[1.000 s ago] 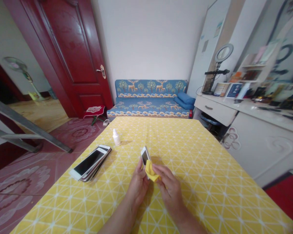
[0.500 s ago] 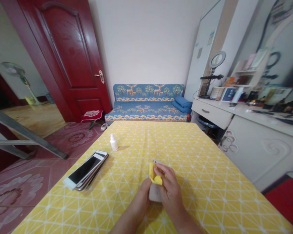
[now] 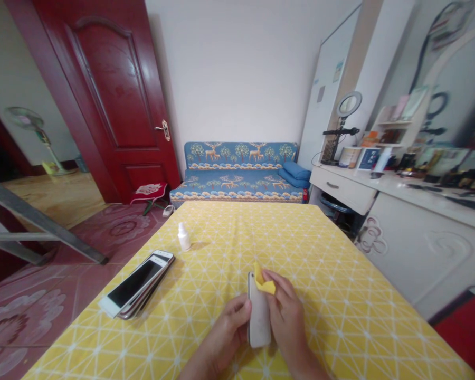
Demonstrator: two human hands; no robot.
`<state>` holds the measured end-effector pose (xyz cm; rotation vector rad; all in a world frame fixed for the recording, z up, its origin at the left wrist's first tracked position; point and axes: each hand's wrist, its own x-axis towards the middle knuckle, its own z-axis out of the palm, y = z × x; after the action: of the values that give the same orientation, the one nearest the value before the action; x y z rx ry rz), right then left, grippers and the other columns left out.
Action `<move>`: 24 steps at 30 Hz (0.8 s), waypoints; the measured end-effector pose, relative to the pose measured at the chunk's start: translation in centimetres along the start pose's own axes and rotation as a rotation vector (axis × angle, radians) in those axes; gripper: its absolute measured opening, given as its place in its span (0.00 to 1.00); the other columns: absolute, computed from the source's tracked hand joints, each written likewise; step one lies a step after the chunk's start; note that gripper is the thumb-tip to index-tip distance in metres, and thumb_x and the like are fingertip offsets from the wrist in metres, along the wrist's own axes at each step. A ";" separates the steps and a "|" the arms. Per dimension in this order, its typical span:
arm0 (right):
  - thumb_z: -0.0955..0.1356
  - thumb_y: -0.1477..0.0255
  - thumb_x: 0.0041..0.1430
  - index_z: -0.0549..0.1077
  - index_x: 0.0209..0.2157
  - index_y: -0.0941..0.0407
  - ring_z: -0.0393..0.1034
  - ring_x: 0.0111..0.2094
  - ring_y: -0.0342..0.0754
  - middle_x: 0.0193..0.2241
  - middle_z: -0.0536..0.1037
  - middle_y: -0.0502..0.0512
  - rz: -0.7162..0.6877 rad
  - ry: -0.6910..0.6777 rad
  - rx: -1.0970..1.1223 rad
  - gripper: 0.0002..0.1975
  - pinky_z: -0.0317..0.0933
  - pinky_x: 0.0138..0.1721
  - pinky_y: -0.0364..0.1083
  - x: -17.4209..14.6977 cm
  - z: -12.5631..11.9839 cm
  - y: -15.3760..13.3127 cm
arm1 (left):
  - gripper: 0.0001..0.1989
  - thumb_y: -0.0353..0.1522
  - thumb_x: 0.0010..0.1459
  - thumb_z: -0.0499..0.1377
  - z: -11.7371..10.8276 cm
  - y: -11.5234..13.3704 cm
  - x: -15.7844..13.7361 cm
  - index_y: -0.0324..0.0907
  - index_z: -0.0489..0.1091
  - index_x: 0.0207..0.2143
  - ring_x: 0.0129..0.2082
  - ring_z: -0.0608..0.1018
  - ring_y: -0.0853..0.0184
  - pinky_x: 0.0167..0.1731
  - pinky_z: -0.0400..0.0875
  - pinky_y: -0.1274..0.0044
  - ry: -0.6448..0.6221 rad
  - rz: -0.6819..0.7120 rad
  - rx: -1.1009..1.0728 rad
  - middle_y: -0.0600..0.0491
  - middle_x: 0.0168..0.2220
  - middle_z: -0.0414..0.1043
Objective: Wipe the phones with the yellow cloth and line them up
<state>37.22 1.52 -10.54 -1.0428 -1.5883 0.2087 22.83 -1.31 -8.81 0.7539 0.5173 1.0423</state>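
Yellow tablecloth; blue sofa behind. Left hand fingers grip phone, right hand pinches cloth.

A slim silver phone is held back-side up, lengthwise away from the person, above the near middle of the yellow tablecloth. Its pale rear shell faces the camera; the screen is out of sight. A small yellow cloth, folded and crumpled into a wedge, sits pressed against the phone's far right corner.
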 end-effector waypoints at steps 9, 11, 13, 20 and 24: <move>0.63 0.78 0.60 0.71 0.51 0.49 0.68 0.48 0.51 0.46 0.73 0.56 -0.159 -0.174 0.066 0.19 0.67 0.47 0.51 -0.7 0.3 -2.4 | 0.11 0.35 0.53 0.64 -0.1 0.9 0.4 0.39 0.75 0.38 0.37 0.76 0.65 0.39 0.69 0.76 0.160 0.113 -0.091 0.47 0.38 0.75; 0.64 0.79 0.60 0.72 0.49 0.50 0.68 0.45 0.50 0.43 0.73 0.56 -0.209 -0.214 0.114 0.18 0.67 0.45 0.49 -0.7 0.4 -3.4 | 0.09 0.34 0.51 0.65 -0.2 1.1 0.6 0.40 0.75 0.35 0.35 0.76 0.66 0.37 0.70 0.77 0.259 0.134 -0.146 0.49 0.35 0.75; 0.63 0.81 0.59 0.72 0.47 0.51 0.68 0.42 0.49 0.39 0.73 0.56 -0.266 -0.228 0.145 0.17 0.67 0.42 0.48 -0.6 0.5 -4.1 | 0.08 0.33 0.50 0.65 -0.3 1.2 0.7 0.41 0.74 0.34 0.32 0.76 0.67 0.34 0.70 0.79 0.318 0.145 -0.211 0.50 0.33 0.75; 0.62 0.87 0.56 0.72 0.41 0.53 0.66 0.40 0.47 0.37 0.69 0.54 -0.310 -0.103 0.134 0.18 0.64 0.40 0.47 -0.6 1.0 -4.0 | 0.11 0.32 0.56 0.59 -0.7 0.9 1.4 0.38 0.73 0.41 0.33 0.78 0.65 0.33 0.73 0.81 0.187 0.046 -0.445 0.50 0.32 0.75; 0.62 0.85 0.58 0.71 0.38 0.53 0.65 0.37 0.45 0.35 0.67 0.53 -0.226 -0.147 0.167 0.14 0.62 0.36 0.44 -0.9 0.8 -3.4 | 0.10 0.32 0.60 0.56 -1.0 1.5 1.4 0.36 0.72 0.40 0.35 0.78 0.68 0.37 0.73 0.80 0.160 -0.001 -0.487 0.48 0.34 0.76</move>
<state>34.79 -0.80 -9.20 -0.7269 -1.7747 0.2635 21.90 0.73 -8.32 0.2409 0.3763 1.1747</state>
